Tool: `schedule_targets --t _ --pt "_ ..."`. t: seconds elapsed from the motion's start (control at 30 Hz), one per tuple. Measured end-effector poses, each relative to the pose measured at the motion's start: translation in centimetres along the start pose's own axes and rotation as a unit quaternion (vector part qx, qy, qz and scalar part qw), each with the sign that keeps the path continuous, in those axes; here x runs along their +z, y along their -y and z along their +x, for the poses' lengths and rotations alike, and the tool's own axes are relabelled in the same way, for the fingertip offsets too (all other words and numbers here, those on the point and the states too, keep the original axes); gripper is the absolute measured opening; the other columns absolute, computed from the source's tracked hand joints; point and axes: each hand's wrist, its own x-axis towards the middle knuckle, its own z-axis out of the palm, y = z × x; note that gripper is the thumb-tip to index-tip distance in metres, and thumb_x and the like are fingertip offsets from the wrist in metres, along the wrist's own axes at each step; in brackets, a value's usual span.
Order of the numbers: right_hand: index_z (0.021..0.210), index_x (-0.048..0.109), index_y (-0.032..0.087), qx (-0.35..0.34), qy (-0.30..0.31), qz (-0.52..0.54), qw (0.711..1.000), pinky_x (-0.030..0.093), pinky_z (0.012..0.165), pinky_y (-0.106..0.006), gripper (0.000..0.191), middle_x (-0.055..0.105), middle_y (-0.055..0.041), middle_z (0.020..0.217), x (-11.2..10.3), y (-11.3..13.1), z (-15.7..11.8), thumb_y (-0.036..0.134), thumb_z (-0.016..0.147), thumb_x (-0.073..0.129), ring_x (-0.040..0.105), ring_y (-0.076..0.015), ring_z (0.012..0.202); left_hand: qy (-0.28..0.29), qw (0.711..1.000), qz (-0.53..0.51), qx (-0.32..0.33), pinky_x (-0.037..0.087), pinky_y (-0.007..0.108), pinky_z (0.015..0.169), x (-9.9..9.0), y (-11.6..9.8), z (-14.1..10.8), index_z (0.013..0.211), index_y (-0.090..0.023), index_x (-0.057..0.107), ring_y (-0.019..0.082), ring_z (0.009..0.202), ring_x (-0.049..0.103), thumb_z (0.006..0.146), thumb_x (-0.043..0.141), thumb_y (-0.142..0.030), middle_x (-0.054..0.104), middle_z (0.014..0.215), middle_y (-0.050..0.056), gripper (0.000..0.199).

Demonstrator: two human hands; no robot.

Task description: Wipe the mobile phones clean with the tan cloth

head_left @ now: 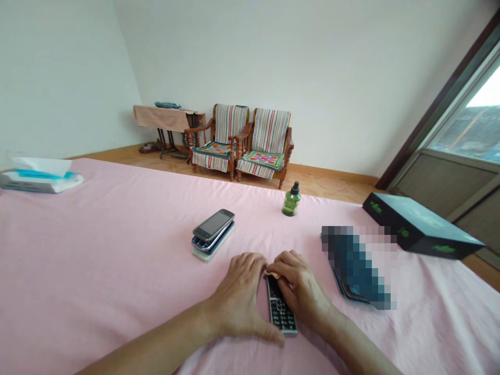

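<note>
Bare left hand (238, 297) and right hand (300, 291) cup a slim black keypad phone (281, 312) on a pink cotton sheet (128, 260), fingertips (283, 263) closed together at a small pale scrap (272, 274), their hold unclear. The phone looks light, stiff and slick, best taken by its long edges.

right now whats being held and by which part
A black keypad phone, held at its top end between the left hand and right hand.
</note>
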Motion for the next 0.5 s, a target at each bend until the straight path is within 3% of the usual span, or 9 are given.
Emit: schedule_targets --t 0.27,0.5 --pt "0.078 0.062 0.019 0.006 0.057 -0.043 0.997 0.037 0.075 -0.032 0.024 0.059 -0.0033 0.086 -0.7 1.4 -0.5 -0.001 0.078 0.05 0.049 -0.0185 0.082 0.003 1.0 -0.008 0.006 0.037 0.053 0.097 -0.2 0.0 0.1 0.105 -0.02 0.049 0.035 0.107 0.049 0.041 0.081 -0.068 0.052 0.112 0.011 0.087" --pt "0.08 0.066 0.019 0.01 0.074 -0.013 0.997 0.039 0.074 -0.031 0.027 0.059 -0.0032 0.087 -0.7 3.2 -1.8 -0.002 0.078 0.05 0.051 -0.0187 0.086 -0.006 1.0 -0.011 0.011 0.038 0.054 0.098 -0.1 0.3 -0.1 0.11 -0.021 0.047 0.035 0.109 0.049 0.038 0.084 -0.063 0.052 0.116 0.011 0.091"
